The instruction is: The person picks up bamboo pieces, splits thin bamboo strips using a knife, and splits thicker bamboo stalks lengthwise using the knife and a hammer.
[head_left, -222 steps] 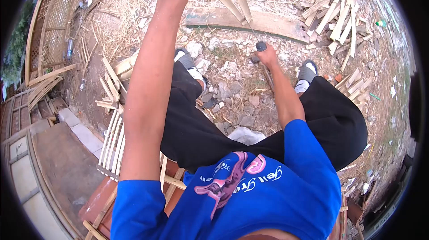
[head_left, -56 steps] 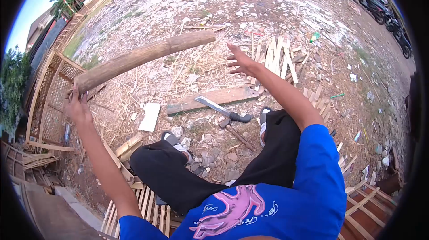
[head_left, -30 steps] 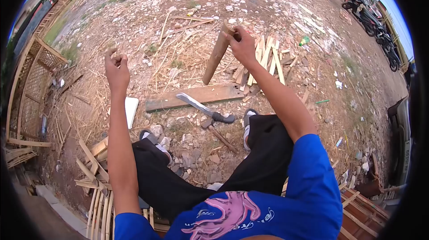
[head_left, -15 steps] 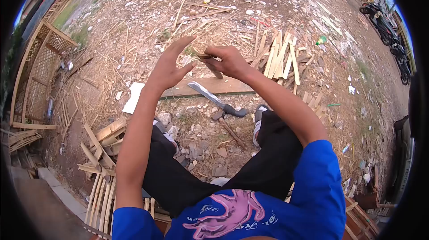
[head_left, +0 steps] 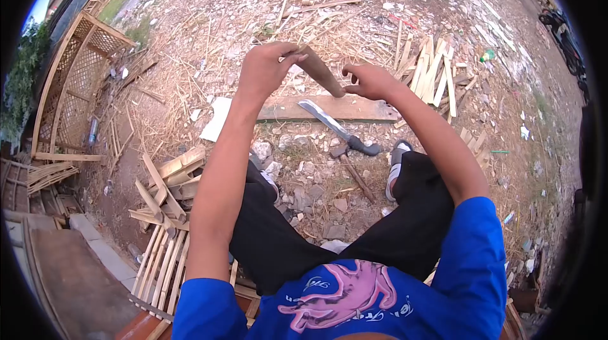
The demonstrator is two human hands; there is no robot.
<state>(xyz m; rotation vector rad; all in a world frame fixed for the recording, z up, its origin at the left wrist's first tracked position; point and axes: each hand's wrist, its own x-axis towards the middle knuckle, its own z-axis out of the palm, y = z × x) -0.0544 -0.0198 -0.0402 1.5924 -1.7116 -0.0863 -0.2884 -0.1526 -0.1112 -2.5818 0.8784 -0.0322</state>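
Note:
A short brown piece of bamboo (head_left: 321, 72) hangs tilted in front of me, above a flat wooden board (head_left: 288, 109) on the ground. My left hand (head_left: 271, 67) grips its upper left end between thumb and fingers. At its lower right end is my right hand (head_left: 372, 81), fingers curled and fingertips at or very near the bamboo; whether they grip it is unclear. Below, a machete (head_left: 335, 126) with a black handle rests with its blade tip on the board. A hammer (head_left: 356, 178) with a wooden handle lies beside the machete's handle, between my feet.
Split bamboo pieces (head_left: 432, 74) are heaped beyond my right hand. More strips (head_left: 161, 194) lie by my left leg, near a slatted bamboo piece (head_left: 161, 267). A white slab (head_left: 217, 118) lies left of the board. Lattice panels (head_left: 69, 86) stand at the far left.
The bamboo, earlier held in my right hand, now has its upper end in my left hand. My right hand has moved to the lower end. The camera view has shifted left.

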